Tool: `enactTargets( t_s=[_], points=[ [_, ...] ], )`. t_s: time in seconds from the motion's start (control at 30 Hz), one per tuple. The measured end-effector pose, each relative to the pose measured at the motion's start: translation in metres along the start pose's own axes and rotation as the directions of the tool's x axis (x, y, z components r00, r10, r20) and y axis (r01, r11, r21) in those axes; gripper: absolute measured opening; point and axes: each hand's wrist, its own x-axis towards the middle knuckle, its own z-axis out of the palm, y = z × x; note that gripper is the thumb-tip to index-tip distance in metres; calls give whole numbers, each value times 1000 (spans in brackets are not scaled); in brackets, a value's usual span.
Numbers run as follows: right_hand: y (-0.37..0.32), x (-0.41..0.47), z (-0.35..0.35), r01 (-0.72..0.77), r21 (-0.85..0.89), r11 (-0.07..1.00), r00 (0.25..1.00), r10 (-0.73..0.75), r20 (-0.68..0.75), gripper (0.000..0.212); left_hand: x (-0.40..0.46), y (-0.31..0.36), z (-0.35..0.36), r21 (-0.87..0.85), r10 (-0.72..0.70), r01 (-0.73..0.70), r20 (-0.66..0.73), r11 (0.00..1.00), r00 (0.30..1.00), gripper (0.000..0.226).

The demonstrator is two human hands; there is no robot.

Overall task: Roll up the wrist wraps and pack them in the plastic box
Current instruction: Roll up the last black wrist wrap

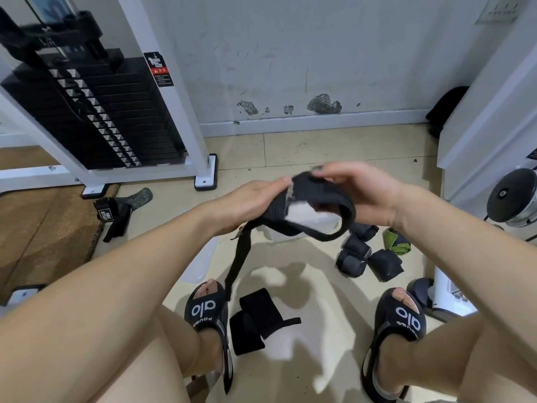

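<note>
Wrist wrap (308,205) gripped by both hands (252,199) (363,193) above tiled gym floor (290,149).

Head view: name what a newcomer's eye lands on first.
First, the two hands at centre, left hand and right hand, both gripping a black wrist wrap whose tail dangles toward the floor. Next, the black weight stack at upper left. Then the rolled wraps lying on the floor at right.

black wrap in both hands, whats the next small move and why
Probably start rolling: the left hand and right hand hold the black wrap bunched and unrolled, its tail dangling toward the floor. Turning the held end over itself would take up that loose tail.
</note>
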Motion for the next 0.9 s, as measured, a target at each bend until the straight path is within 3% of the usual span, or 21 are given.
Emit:
enactTargets(
  t_s=[0.07,0.13,0.2,0.3,0.43,0.53,0.63,0.7,0.77,0.83,0.9],
  points=[
    [-3,0,-1,89,205,975,995,-98,33,23,3,9,2,-230,-55,36,-80,973,995,48],
    [-4,4,-3,134,327,936,988,-151,26,45,6,16,1,-410,-94,46,-99,911,991,58],
    [-3,8,-2,125,419,900,987,-157,43,69,6,19,0,-509,-77,38,-57,860,995,77],
    [0,8,4,102,442,891,983,-158,91,84,2,28,-4,-626,-136,44,-99,779,986,74],
    [9,15,10,170,411,896,979,-202,35,43,9,23,-10,-736,-196,64,-94,674,976,71],
    [16,20,14,142,350,926,988,-153,4,41,12,21,-9,-743,-214,49,-128,667,968,63],
    [16,15,9,62,268,961,997,-70,20,26,17,18,-23,-781,-230,-27,-217,623,949,47],
    [13,8,3,-15,113,993,1000,14,15,22,17,9,-42,-596,-234,-9,-329,803,915,44],
    [14,6,-8,-105,-158,982,993,94,-72,21,12,-9,-61,-207,-198,134,-329,969,923,44],
    [20,7,-19,-173,-391,904,978,112,-173,16,4,-24,-72,100,-199,219,-183,970,963,46],
    [30,9,-24,-239,-554,798,969,156,-194,17,-2,-33,-75,255,-187,197,-65,947,980,44]
  ],
)
